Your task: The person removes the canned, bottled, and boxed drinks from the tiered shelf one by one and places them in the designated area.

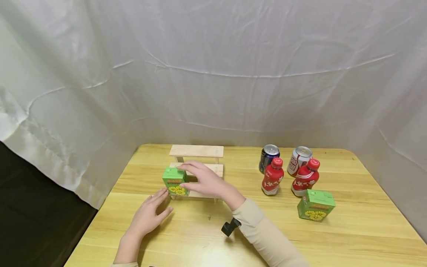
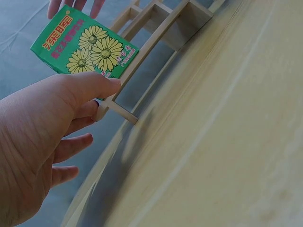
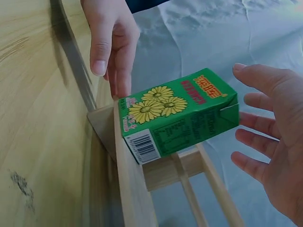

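Note:
A green drink carton with yellow flowers stands upright on the lowest step at the left end of a small wooden tiered shelf. My right hand is spread around the carton's upper right side; in the right wrist view its thumb stands off from the box and the fingers look loose. Low at the carton's left, my left hand has its fingertips by the shelf's front left corner. The left wrist view shows the left thumb near the carton's bottom edge; whether it touches is unclear.
To the right on the wooden table stand a dark can, a white and red can, two red bottles and another green carton. A pale curtain hangs behind the table.

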### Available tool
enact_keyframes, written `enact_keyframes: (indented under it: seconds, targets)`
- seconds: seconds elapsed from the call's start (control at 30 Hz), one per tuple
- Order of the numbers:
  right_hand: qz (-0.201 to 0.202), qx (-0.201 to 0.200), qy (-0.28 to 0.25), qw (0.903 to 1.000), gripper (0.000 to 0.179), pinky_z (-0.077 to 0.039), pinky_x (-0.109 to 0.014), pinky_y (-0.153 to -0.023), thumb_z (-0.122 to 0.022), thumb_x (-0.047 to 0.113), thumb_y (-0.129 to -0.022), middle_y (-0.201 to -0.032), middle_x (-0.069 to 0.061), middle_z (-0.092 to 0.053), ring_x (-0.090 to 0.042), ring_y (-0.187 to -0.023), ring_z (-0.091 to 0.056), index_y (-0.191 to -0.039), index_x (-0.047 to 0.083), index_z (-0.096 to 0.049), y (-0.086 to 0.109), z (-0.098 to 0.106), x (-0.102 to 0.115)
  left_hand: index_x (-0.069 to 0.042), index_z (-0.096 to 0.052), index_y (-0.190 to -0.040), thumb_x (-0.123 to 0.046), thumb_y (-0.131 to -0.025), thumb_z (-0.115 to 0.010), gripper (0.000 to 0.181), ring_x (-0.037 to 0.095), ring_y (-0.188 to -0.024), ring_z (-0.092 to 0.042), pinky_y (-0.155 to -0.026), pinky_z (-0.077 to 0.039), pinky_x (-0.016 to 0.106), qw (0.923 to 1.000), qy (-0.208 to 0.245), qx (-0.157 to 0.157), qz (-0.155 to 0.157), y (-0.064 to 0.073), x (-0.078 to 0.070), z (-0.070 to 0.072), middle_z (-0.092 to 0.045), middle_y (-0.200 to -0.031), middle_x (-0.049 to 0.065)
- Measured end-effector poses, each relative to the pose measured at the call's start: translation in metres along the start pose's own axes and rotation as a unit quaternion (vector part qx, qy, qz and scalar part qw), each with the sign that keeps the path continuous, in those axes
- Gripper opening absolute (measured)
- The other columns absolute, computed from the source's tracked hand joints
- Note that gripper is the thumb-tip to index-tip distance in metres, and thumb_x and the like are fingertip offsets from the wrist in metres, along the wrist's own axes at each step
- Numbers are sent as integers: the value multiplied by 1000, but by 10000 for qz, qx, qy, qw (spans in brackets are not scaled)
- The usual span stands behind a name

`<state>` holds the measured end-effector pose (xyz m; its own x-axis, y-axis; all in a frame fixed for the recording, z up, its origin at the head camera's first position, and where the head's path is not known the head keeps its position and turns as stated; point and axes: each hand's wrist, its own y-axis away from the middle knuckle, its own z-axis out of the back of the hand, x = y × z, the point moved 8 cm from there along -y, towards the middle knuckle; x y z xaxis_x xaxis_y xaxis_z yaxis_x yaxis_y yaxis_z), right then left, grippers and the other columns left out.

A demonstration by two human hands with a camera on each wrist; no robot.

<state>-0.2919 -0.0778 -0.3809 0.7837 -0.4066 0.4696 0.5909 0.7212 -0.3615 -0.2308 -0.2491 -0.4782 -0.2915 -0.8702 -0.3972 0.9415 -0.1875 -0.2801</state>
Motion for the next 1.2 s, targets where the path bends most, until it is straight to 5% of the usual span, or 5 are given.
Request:
enact_keyframes:
  seconds: [0.63,1.2]
  targets:
    - [-775,171,136,9968,69,-48,-37,-107,-65,43,-92,-145,-5,-51,-20,-129,-52,-150,18,-37,-17,-32,-11,-4,-53,-139,-37,-89,-69,62,32,-138,-46,-114,-35,59,10000,22,33,-10,-1,0,0,-47,-150,9]
    - [-564,56,131,9983,53,-53,-28,-99,-59,35,-96,-131,-4,-60,-15,-114,-60,-141,11,-46,-12,-31,3,-2,-55,-137,-39,-89,-69,63,32,-136,-48,-114,-36,57,10000,-10,25,-23,-2,1,0,-50,-147,14]
